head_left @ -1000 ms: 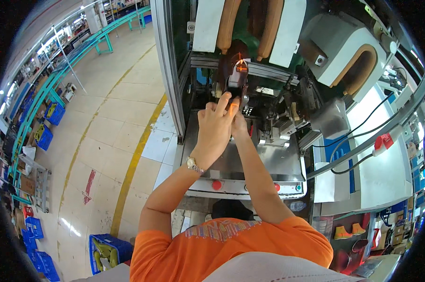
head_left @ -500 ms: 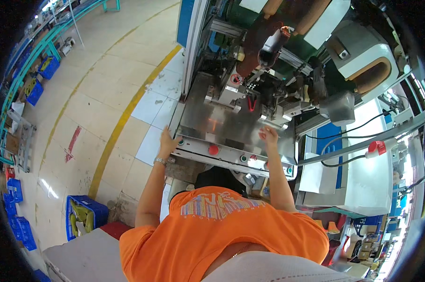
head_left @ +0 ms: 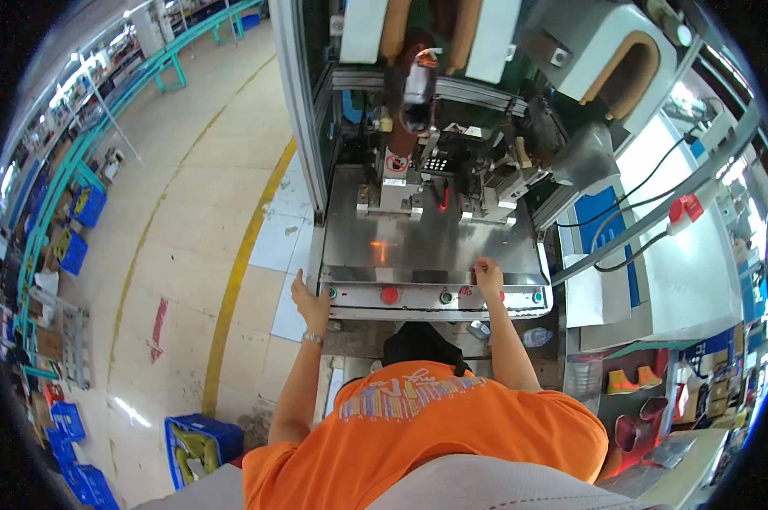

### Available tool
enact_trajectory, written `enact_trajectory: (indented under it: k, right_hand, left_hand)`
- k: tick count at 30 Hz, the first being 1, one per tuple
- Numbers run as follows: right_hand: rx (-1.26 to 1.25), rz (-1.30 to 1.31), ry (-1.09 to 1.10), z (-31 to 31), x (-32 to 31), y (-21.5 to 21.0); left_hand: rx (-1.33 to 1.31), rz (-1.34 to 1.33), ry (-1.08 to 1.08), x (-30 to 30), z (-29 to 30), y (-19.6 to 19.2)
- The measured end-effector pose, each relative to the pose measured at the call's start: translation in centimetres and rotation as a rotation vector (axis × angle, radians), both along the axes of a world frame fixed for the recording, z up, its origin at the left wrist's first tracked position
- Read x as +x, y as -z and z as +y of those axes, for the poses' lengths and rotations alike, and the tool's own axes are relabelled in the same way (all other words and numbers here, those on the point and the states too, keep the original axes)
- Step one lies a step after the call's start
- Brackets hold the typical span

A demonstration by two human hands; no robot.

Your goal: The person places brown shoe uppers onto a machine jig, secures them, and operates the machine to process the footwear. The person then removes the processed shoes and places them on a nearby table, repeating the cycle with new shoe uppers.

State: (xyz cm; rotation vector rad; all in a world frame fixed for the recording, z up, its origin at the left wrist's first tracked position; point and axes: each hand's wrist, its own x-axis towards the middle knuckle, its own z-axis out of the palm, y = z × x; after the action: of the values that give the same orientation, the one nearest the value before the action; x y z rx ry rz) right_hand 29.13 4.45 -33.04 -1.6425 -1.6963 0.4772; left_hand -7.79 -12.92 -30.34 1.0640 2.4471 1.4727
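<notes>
My left hand (head_left: 310, 303) is at the left end of the machine's front panel (head_left: 363, 297), its fingers spread and the thumb at a green button (head_left: 332, 292). It holds nothing. Over the front edge of the steel table (head_left: 354, 242), toward the right, is my right hand (head_left: 488, 277). Its fingers are curled, with nothing showing in them. A red button (head_left: 390, 295) and another green button (head_left: 446, 297) lie between the hands. Beyond, metal clamp blocks (head_left: 398, 200) stand on the table, beside a red-handled tool (head_left: 444, 199). A dark glossy boot-like piece (head_left: 419, 95) hangs above them.
A steel frame post (head_left: 303, 127) rises at the left of the machine. On the right a grey bar (head_left: 647, 212) with a red plug (head_left: 684, 211) crosses a white cabinet (head_left: 698, 280). A blue basket (head_left: 223, 438) stands on the floor at lower left. Orange shoes (head_left: 635, 379) lie at lower right.
The view has turned and shifted, so the machine now stands straighter. My right hand has come down closer to the table's front edge. My left hand stays by the panel's left end.
</notes>
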Motion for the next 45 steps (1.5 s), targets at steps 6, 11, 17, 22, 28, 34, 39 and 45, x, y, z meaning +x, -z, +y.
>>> enact_trajectory:
  k: [6,11,17,22,28,34,39,45]
  right_hand:
    - [0.021,0.016,0.041,-0.2,0.6,-0.5]
    - [0.006,0.007,0.004,0.4,-0.2,-0.3]
    - [-0.013,-0.022,-0.003,-0.5,0.2,-1.0]
    - [-0.267,0.138,0.026,-1.8,-1.2,-4.5]
    - [-0.161,0.222,0.021,-3.0,-0.9,-5.3]
    - [0.153,0.279,0.102,-10.0,4.7,-3.4]
    - [0.017,0.278,0.452,-20.3,17.0,1.3]
    - [-0.090,0.519,1.036,-32.3,32.6,6.8]
  left_hand:
    - [0.891,0.241,0.175,4.1,-4.8,-24.2]
    - [1.765,0.403,0.968,8.1,-10.7,-37.8]
    - [1.744,0.280,1.367,8.6,-10.1,-39.8]
    - [1.682,-0.117,1.680,11.2,-7.3,-39.0]
    - [1.559,-0.661,2.152,18.1,-4.2,-38.5]
    - [1.480,-1.050,2.327,23.6,-1.6,-38.0]
    - [1.511,-1.234,2.389,30.5,-0.5,-37.8]
    - [1.394,-1.268,2.364,40.1,-0.8,-37.5]
